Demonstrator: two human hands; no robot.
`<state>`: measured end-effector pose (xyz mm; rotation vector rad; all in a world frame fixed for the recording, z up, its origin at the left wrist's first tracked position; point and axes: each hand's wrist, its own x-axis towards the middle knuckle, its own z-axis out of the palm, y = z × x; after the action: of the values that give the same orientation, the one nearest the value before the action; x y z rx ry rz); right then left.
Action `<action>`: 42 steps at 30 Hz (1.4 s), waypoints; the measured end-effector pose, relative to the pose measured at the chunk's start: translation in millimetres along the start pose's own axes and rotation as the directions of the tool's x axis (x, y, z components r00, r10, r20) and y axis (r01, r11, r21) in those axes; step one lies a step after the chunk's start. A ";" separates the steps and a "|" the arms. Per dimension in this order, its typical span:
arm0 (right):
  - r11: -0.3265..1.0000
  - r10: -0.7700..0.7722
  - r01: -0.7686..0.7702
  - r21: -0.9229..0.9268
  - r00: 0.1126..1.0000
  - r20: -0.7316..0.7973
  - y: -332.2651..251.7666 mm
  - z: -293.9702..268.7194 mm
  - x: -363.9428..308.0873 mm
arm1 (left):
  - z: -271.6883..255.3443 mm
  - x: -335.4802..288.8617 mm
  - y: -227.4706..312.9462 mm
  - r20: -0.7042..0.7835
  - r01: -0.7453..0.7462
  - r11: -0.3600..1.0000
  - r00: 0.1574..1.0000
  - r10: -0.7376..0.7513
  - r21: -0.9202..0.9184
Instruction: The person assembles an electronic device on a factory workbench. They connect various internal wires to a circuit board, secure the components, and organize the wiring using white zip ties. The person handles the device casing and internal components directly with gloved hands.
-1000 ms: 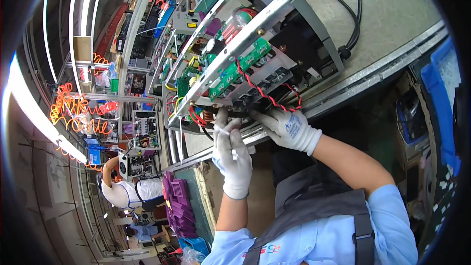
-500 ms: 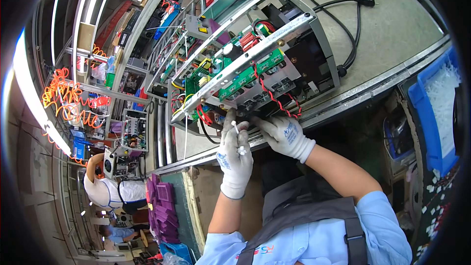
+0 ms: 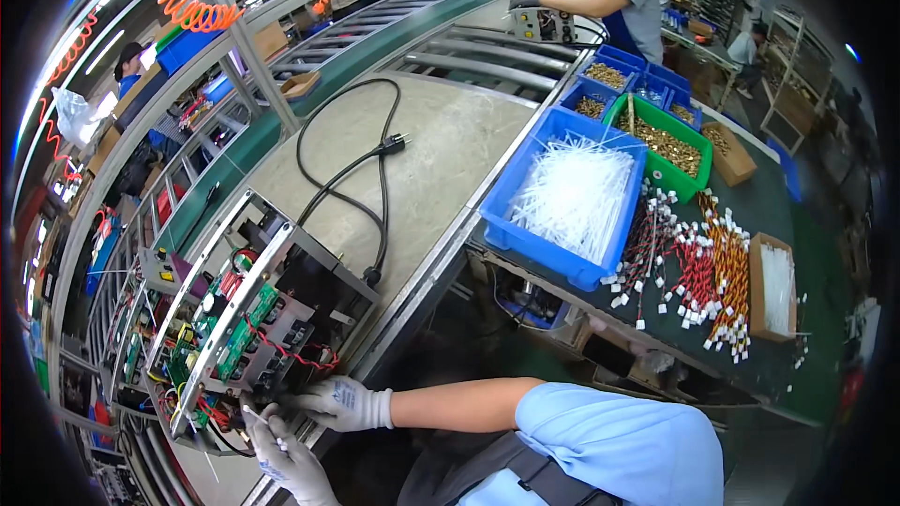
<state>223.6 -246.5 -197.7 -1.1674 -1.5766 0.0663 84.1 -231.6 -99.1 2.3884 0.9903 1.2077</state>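
An open metal chassis (image 3: 234,319) with green circuit boards (image 3: 246,330), black parts and twisted red wires (image 3: 291,349) stands at the left on the bench. At its near lower corner my left hand (image 3: 292,461), in a white glove with grey fingers, is closed around thin white cable ties, whose small heads show between the fingers. My right hand (image 3: 345,403), gloved alike, reaches in from the right with bent fingers beside the chassis's lower edge. Its fingertips are hidden in shadow among the parts. A white tie tail (image 3: 212,467) hangs below the wiring near my left hand.
A black power cord (image 3: 361,164) loops across the bench (image 3: 441,145). To the right are a blue bin (image 3: 502,230) of white cable ties, a green bin (image 3: 689,186) of brass-coloured fasteners, and wire bundles (image 3: 694,267). A co-worker (image 3: 633,0) stands at the far end.
The view has swung right, putting the chassis and my hands at lower left and bringing the bins and a co-worker into sight. Both hands stay at the same chassis corner.
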 end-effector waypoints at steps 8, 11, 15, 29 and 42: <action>0.996 0.089 -0.088 -0.019 0.994 0.068 -9.5 0.6 3.9 | -5.2 1.0 1.3 -0.022 -0.120 0.992 0.992 0.121 0.027; 0.998 0.068 -0.068 -0.018 0.997 0.024 -7.6 4.8 3.0 | -3.2 3.3 -4.5 -0.003 -0.164 0.986 0.986 0.165 0.040; 0.995 0.104 -0.102 -0.024 0.990 0.096 -11.3 -1.7 5.2 | -4.8 2.1 1.9 0.005 -0.116 0.992 0.993 0.116 0.055; 1.000 0.014 -0.013 -0.016 1.000 0.022 -5.0 7.8 0.0 | -21.2 17.5 27.2 -0.113 -0.124 0.991 0.985 0.130 0.054; 1.000 0.024 -0.024 -0.012 1.000 -0.009 -5.3 6.9 3.3 | -29.6 22.4 21.9 -0.095 -0.188 0.974 0.975 0.200 0.127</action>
<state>215.2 -243.3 -194.8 -1.1947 -1.5571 0.0675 79.6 -233.5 -56.3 2.5865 0.8979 1.3959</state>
